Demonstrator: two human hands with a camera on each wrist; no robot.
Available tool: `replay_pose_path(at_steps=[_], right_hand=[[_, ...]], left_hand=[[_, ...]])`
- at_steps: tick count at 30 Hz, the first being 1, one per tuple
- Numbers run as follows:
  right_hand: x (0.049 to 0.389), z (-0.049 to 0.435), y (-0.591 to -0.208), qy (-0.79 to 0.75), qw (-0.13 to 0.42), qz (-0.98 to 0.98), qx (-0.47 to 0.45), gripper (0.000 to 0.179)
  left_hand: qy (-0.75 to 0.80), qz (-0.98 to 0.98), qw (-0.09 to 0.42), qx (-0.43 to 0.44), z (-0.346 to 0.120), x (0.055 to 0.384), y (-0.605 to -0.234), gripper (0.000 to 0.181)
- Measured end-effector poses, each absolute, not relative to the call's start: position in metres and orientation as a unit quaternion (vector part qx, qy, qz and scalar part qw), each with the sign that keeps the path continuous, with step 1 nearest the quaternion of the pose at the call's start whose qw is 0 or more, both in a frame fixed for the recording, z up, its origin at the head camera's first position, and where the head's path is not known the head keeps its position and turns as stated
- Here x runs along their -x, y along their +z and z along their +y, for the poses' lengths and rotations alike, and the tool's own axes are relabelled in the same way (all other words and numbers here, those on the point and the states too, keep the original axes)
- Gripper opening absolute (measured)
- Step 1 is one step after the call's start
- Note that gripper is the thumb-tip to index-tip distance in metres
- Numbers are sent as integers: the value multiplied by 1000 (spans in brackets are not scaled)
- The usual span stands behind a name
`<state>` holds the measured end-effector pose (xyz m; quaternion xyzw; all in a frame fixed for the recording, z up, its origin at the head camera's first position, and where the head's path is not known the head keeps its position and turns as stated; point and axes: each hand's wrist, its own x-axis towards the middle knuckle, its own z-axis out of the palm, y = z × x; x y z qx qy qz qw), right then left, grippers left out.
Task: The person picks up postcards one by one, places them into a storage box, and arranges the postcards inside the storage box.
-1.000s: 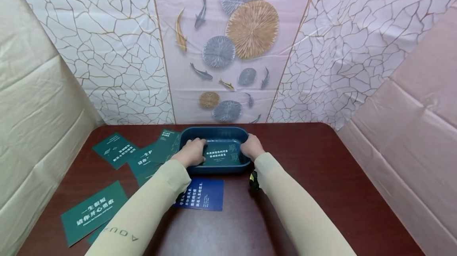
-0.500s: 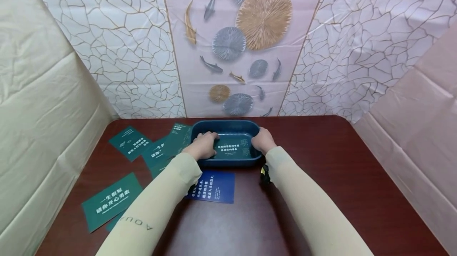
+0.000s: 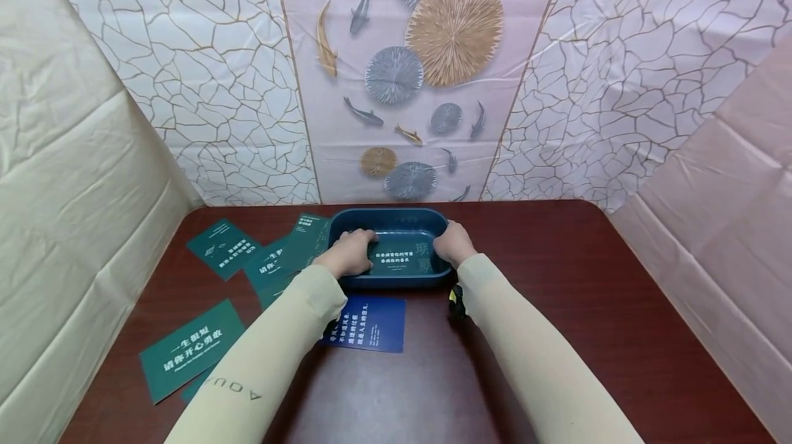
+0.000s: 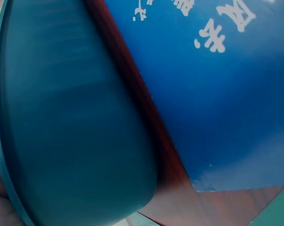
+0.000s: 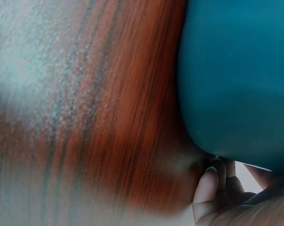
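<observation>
A dark teal tray (image 3: 396, 282) stands on the table near its back edge. Inside it lies a green card (image 3: 396, 256) with white lettering. My left hand (image 3: 351, 253) reaches over the tray's front left rim, its thumb and fingers curled about the card's left end, which they cover. At the right end, my right hand (image 3: 454, 245) grips the tray wall; the right wrist view shows its fingers (image 5: 207, 186) outside against the end. In the left wrist view, part of the left hand (image 4: 0, 202) appears behind the rim.
A blue card (image 3: 374, 324) lies in front of the tray, partly under the left forearm. Several green cards (image 3: 192, 348) are spread on the left of the dark red table (image 3: 557, 293). A patterned cloth (image 3: 396, 141) hangs behind the table.
The head view shifted right and slightly down between the first and second frames, so everything appears moved. Both hands keep their places at the tray; no other movement shows.
</observation>
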<state>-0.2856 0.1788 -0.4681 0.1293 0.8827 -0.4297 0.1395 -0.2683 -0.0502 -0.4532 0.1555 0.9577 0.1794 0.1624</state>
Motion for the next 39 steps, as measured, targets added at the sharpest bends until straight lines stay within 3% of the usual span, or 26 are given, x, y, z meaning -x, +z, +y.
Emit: replay_pose_path(at_steps=[31,39], right_hand=[[286,178,-466,-424,144,884,-139,63],[285,180,-468,-424,146,884,-131,64]], left_hand=[[224,951,147,-151,-52,270,-460,42],[293,935,114,-166,-56,265,-454,39]])
